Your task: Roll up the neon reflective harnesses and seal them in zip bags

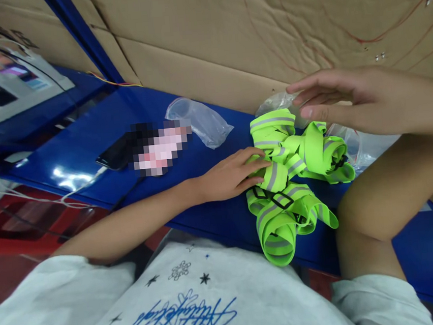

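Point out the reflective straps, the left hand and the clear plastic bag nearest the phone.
Reflective straps (296,164), head view: on a striped band mid-pile.
Left hand (226,177), head view: on its back.
Clear plastic bag (204,124), head view: on its middle section.

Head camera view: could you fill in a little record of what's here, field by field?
Straps: bright yellow-green with grey stripes, in a loose, looped pile
Left hand: touching the straps; whether it grips them is unclear
Right hand: open, at the far side of the pile; contact unclear
Clear plastic bag: lying apart, left of the straps
Black device: white cable at one end; partly pixelated
Surface: blue table
Backdrop: brown cardboard
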The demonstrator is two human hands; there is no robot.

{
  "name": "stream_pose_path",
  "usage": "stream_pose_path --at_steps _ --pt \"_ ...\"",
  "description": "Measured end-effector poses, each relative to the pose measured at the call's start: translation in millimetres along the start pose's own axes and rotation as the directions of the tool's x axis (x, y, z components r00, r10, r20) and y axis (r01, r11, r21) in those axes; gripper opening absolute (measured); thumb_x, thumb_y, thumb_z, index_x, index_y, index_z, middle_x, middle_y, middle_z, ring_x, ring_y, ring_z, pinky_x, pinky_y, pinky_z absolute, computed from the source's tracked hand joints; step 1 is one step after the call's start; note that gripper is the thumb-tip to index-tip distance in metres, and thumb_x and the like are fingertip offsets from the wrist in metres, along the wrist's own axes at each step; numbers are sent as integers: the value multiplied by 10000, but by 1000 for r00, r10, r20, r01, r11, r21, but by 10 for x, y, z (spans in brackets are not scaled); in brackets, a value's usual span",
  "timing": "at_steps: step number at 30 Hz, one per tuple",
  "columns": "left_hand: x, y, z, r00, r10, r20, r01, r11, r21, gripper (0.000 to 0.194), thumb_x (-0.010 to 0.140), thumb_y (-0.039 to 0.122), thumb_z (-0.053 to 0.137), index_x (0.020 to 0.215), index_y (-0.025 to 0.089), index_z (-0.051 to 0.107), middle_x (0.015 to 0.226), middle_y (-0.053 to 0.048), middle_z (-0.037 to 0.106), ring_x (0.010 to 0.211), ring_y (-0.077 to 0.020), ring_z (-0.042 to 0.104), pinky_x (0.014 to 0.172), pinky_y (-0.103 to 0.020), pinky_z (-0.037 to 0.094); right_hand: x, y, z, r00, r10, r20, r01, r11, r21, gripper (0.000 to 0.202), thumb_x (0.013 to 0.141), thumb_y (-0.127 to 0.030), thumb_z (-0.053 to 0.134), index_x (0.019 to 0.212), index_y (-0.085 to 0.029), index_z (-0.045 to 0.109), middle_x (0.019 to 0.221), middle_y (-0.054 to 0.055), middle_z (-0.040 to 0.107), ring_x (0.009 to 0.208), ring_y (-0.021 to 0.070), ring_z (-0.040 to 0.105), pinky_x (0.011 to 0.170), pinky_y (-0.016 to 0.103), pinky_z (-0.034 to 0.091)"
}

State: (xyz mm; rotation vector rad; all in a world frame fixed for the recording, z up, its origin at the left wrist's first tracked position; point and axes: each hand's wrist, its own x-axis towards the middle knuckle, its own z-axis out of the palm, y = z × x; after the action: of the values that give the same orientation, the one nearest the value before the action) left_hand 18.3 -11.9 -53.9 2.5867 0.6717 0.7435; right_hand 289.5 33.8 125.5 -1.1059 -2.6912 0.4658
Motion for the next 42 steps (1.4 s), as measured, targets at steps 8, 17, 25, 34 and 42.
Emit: stream_pose_path --at_steps 8,17,25,34,42 --pt "3 9 -18 990 -103 100 65 942 328 611 970 322 636 1543 159 499 1586 -185 533 1403 -374 542 1147 -530 397 23 -21 5 1000 -7 19 7 999 -39 645 973 -709 553 1499 -338 595 1253 45 757 1106 241 742 902 414 666" --pt "111 -26 -165 904 -244 -351 259 966 -5 352 1081 463 498 1124 166 681 1092 -73 765 1014 -216 696 961 -365 441 44 -35 68 998 -68 17 69 996 -50 602 1005 -623 546 1462 -238 620 1300 75 742 1048 204 734 847 350 606" --pt "237 14 -262 865 -455 -214 360 857 -368 434 1022 588 520 871 187 591 757 29 551 726 -125 517 678 -258 376 136 -150 374 980 -196 -46 191 977 -94 549 1051 -539 546 1517 -250 566 1478 68 647 1331 277 647 1151 505 539" --pt "153 1 -218 881 -453 -138 410 875 -256 496 1009 595 529 739 180 514 636 50 427 611 -102 408 601 -270 289 -362 -116 1693 910 -115 -398 102 993 -53 700 1012 -530 624 1604 -221 413 1645 186 427 1544 327 445 1248 579 461" --pt "158 -60 -160 896 -430 -113 365 857 -364 422 942 617 651 960 198 692 806 14 639 741 -144 573 707 -274 442 -442 -7 1923 864 -70 -498 100 994 35 859 943 -553 716 1643 -262 313 1572 170 497 1486 317 483 1225 551 480"
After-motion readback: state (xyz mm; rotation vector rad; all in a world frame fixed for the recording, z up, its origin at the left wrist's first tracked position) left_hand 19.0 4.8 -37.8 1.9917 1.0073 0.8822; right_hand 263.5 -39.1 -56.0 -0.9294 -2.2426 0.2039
